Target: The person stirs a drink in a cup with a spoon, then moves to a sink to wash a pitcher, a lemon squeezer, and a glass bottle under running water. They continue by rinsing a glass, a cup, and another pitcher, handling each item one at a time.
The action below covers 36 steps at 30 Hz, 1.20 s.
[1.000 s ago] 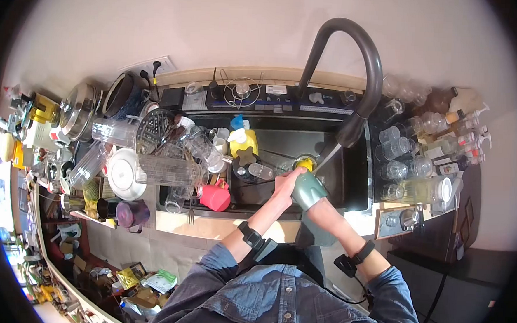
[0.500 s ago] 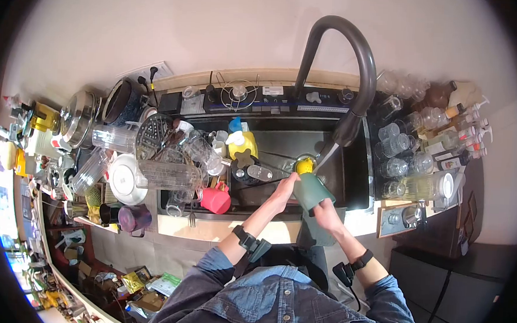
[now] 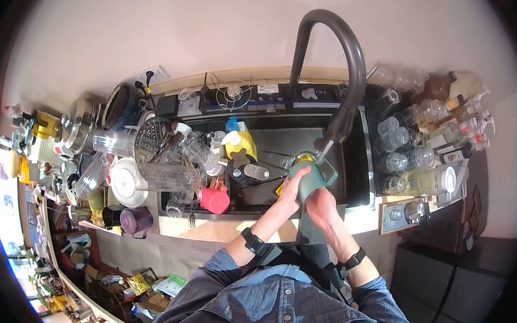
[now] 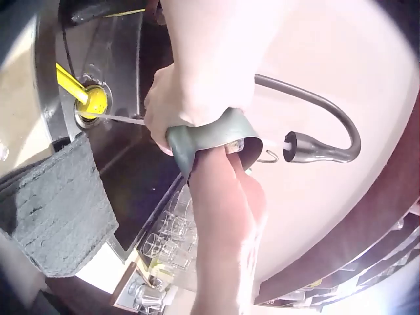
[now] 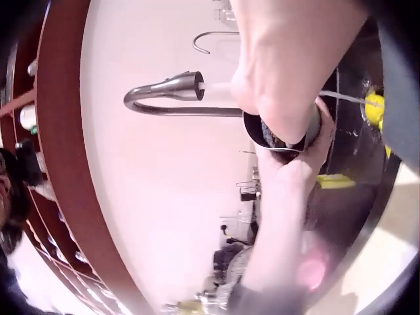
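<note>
My left hand (image 3: 292, 189) grips a green mug (image 3: 311, 185) from outside, over the sink. The mug's handle (image 3: 330, 173) points up and to the right in the head view. My right hand (image 3: 324, 209) reaches into the mug's mouth, its fingers mostly hidden by the wall. Inside, a dark, rough scouring pad (image 5: 269, 136) shows at the right fingers in the right wrist view. Water runs from the grey faucet (image 3: 339, 128) just behind the mug. Below, a yellow thing (image 4: 96, 102) sits at the drain.
Left of the hands stand a yellow bottle (image 3: 240, 147), a red mug (image 3: 215, 199) and a crowded heap of clear jugs (image 3: 170, 177) and dishes. Several glasses (image 3: 395, 163) line the counter at the right. The sink's front edge (image 3: 250, 215) runs below the forearms.
The mug has turned, bringing its handle into view at the right; its mouth now faces more toward the body. My right hand has moved left and closer to the left hand.
</note>
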Each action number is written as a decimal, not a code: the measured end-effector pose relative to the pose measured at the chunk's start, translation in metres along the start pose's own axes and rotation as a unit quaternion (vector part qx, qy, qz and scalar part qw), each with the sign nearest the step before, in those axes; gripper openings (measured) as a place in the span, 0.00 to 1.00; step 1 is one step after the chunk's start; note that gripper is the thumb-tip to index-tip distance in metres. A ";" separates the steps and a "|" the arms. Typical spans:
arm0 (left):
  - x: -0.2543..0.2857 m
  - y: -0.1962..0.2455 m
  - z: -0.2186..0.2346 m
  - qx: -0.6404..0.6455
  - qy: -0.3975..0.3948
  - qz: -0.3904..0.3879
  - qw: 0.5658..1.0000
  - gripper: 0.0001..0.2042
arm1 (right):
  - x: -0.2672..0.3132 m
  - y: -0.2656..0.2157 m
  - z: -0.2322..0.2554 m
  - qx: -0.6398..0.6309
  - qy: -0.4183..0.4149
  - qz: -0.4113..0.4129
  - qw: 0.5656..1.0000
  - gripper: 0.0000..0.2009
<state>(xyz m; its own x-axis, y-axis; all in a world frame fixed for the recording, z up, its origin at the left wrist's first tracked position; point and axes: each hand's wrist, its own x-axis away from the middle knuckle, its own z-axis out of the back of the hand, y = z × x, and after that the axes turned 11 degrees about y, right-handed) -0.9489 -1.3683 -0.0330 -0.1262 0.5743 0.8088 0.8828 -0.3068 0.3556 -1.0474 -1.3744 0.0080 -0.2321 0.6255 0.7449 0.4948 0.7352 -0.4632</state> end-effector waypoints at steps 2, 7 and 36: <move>0.007 0.004 -0.006 -0.016 0.022 -0.028 0.999 0.28 | -0.010 0.002 0.003 0.127 0.003 0.027 0.992 0.19; 0.006 0.001 -0.010 -0.167 0.127 -0.126 0.970 0.38 | -0.048 0.009 0.038 0.579 -0.190 0.511 0.606 0.18; -0.004 -0.021 0.006 -0.103 0.171 -0.089 0.976 0.37 | -0.044 0.002 0.043 0.689 -0.212 0.464 0.515 0.19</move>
<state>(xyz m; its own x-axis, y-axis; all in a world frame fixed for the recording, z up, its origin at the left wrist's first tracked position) -0.9638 -1.3595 -0.0462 -0.4437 0.3568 0.8221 0.7276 -0.3921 0.5629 -1.0718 -1.3893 -0.0460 -0.7378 0.6600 -0.1414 -0.4383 -0.6278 -0.6432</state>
